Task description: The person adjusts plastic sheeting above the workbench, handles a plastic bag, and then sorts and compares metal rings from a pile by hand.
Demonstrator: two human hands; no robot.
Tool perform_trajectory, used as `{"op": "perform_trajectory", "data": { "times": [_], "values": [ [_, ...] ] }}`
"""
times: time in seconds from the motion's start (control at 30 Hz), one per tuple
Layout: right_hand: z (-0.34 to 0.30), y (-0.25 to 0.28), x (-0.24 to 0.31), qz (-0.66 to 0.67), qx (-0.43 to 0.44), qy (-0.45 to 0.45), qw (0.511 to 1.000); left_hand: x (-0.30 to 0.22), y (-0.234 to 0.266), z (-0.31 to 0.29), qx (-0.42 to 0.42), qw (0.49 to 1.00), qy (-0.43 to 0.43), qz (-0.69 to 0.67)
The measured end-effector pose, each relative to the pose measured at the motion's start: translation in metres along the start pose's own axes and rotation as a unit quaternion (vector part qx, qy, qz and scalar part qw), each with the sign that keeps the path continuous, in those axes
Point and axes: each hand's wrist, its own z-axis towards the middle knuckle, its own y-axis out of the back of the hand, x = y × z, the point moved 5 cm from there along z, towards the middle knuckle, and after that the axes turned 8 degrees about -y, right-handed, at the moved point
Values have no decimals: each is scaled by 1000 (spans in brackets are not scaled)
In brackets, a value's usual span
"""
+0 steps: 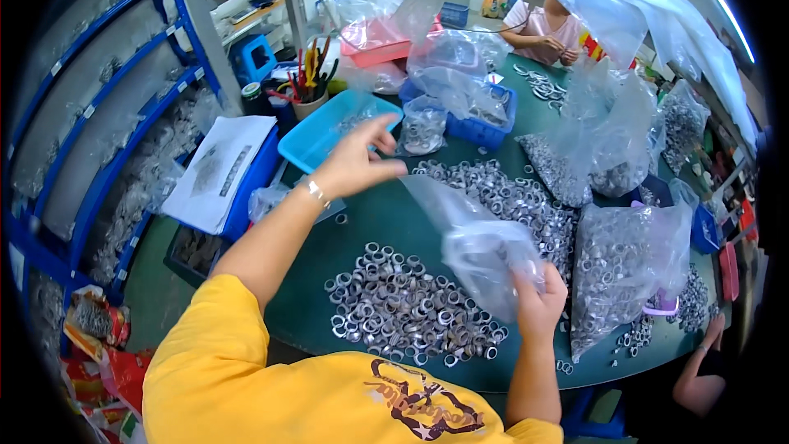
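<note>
My right hand [540,300] is closed on the edge of a clear plastic bag [489,251], which looks limp and blurred by motion. The bag trails up and left toward my left hand [357,160]. That hand is raised with thumb and fingers apart, its thumb tip close to the bag's upper corner. Below the bag, a loose pile of grey metal rings [403,304] lies on the green table [300,312]. A bigger heap of similar rings [526,205] spreads out behind the bag.
A turquoise tray [300,144] and a blue basket [485,133] stand behind my left hand. Filled bags of metal parts [612,267] crowd the right side. Blue shelving [90,107] stands at left. Another person [546,33] sits across the table; someone's arm [703,370] shows at lower right.
</note>
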Motion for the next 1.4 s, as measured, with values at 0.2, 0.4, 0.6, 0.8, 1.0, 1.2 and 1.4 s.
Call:
{"op": "perform_trajectory", "data": {
  "times": [0.2,0.4,0.6,0.8,1.0,1.2,1.4],
  "values": [
    [-48,56,-25,163,-167,-122,965,121,-43,96,-125,959,22,252],
    [-106,82,-17,270,-336,-120,894,192,-92,144,-200,971,98,85],
    [-122,130,-72,38,-249,-138,958,157,-59,110,-348,936,46,-5],
    [-56,72,-13,361,-113,-92,921,36,-32,45,-290,916,-108,-255],
    [2,18,35,-117,-234,148,954,-61,-46,-10,-70,868,-81,-485],
    [5,-26,47,-91,-88,247,961,-83,-125,-43,97,891,40,-442],
    [-19,-47,40,-190,92,353,912,-44,-148,-59,-26,974,-115,-194]
  ]
}}
